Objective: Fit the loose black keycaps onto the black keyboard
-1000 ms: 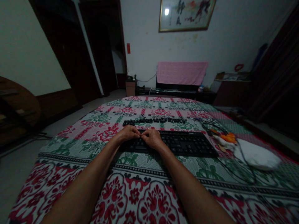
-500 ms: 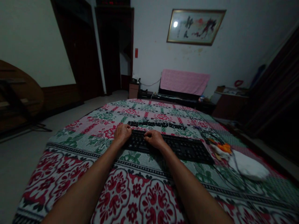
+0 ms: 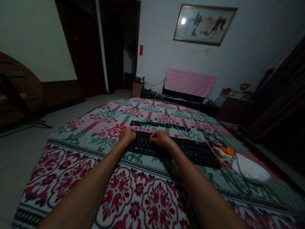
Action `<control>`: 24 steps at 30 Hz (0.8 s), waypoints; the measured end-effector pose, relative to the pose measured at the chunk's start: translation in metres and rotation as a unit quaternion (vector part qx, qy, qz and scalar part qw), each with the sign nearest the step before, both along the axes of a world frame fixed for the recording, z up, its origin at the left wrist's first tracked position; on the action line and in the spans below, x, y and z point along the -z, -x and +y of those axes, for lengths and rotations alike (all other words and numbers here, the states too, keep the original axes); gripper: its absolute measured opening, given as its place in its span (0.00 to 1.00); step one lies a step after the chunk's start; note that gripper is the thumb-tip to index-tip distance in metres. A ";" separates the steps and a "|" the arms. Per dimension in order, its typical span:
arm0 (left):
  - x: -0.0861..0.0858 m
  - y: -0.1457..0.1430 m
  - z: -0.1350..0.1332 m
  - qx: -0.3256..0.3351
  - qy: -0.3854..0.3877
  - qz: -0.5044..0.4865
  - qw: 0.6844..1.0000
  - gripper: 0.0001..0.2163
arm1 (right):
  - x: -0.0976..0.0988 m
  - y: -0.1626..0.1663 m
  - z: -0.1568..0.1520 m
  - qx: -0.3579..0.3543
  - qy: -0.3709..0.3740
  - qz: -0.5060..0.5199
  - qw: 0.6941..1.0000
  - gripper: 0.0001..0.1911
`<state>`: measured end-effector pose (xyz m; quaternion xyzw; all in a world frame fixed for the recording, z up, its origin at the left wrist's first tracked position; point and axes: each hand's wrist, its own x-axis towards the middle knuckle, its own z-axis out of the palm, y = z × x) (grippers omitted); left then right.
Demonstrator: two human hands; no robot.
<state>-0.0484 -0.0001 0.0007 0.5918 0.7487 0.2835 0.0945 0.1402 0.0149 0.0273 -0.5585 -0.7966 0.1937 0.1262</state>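
A black keyboard [image 3: 195,152] lies on the patterned cloth in front of me, slightly slanted. My left hand [image 3: 127,136] is closed at its upper left corner, fingers curled against the edge. Over the left half of the keys, near the top row, is my right hand [image 3: 160,138], its thumb and fingers drawn together in a pinch. Whatever may be between those fingertips is too small and dark to make out. Just beyond the keyboard, a row of loose black keycaps [image 3: 159,124] runs across the cloth.
The flowered cloth [image 3: 133,181] covers the broad surface under the keyboard. To the right lie dark cables [image 3: 212,136], an orange item [image 3: 227,150] and a white bag-like object [image 3: 250,168]. A pink towel [image 3: 190,82] hangs over something by the far wall.
The view has shifted slightly, moving the hands and keyboard a little rightward in the picture. My right fingers look more tightly drawn together. My left hand remains at the keyboard's corner.
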 end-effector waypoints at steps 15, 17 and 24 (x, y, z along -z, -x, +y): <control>0.005 0.002 0.004 -0.006 -0.008 -0.007 1.000 0.12 | 0.000 -0.012 0.003 -0.108 -0.024 0.005 0.994 0.13; 0.006 0.003 0.004 -0.002 -0.013 -0.010 1.000 0.13 | 0.000 -0.017 0.003 -0.107 -0.019 0.033 0.994 0.14; 0.004 0.001 0.005 -0.010 0.000 -0.004 1.000 0.13 | 0.003 -0.017 0.002 -0.112 -0.046 0.043 0.992 0.14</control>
